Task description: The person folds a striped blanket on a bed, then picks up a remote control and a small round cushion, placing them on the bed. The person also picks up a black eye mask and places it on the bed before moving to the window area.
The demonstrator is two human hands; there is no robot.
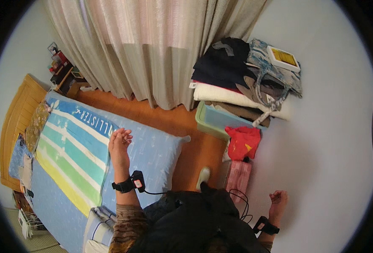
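My left hand (119,142) is raised above the bed, its fingers loosely bent and a little apart, with nothing seen in them. Below it lies a striped towel (74,143) in blue, white, green and yellow, spread over a light blue bedsheet (146,147). My right hand (278,200) hangs out at the right in front of the pale wall, also empty, with half-curled fingers. Nearest to it is a pink patterned box (239,175). Each wrist wears a black strap with a small device, and cables run from these toward my body.
A wooden headboard (19,126) and pillows (38,120) stand at the left. Beige curtains (152,55) hang at the back. Folded clothes (224,61) are piled on a green storage bin (209,122), beside a red bag (243,141). Wooden floor (199,158) runs between bed and bin.
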